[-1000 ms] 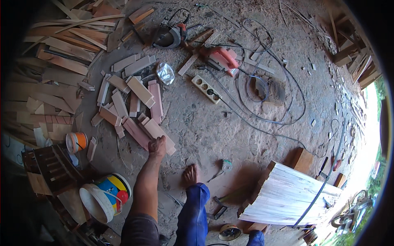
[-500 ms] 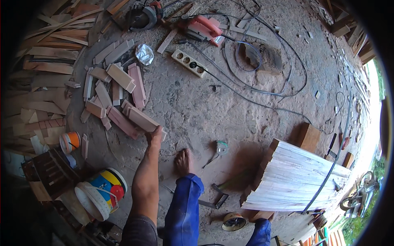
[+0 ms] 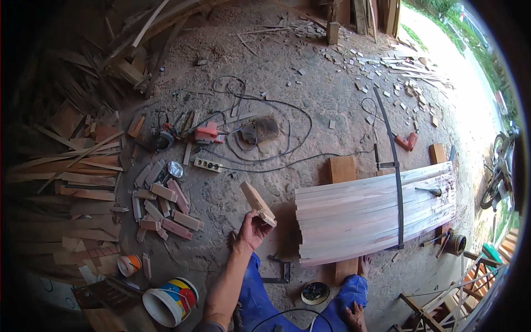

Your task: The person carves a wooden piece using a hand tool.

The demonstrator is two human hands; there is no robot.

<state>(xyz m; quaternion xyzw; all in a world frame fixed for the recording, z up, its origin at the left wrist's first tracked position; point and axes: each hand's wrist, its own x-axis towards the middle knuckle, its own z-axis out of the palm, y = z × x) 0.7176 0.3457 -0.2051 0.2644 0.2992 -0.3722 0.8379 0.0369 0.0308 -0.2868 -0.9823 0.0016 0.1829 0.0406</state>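
Observation:
My left hand [image 3: 251,232] is closed round a short, pale wooden block [image 3: 255,199] with a stepped end, lifted above the floor. My right hand [image 3: 354,318] shows low in the picture against my blue-clad right leg [image 3: 345,296], its fingers apart and holding nothing visible. A pile of similar small blocks, some pinkish, [image 3: 178,221] lies on the dusty floor to my left. In front of me to the right, pale planks [image 3: 354,216] lie side by side on wooden supports [image 3: 342,169], crossed by a dark clamp bar [image 3: 397,210] with a hammer-like tool [image 3: 430,192] on top.
Corded tools [image 3: 208,131], a power strip [image 3: 207,164], looping cables and a red drill [image 3: 407,141] lie ahead. Offcuts [image 3: 83,177] are stacked at left, paint buckets [image 3: 166,304] at lower left. A round can [image 3: 315,292] sits between my legs; a motorbike [image 3: 492,171] stands outside at right.
My left hand has lifted the block off the pile and brought it rightward. My view has swung up and right, and my right hand has come into sight.

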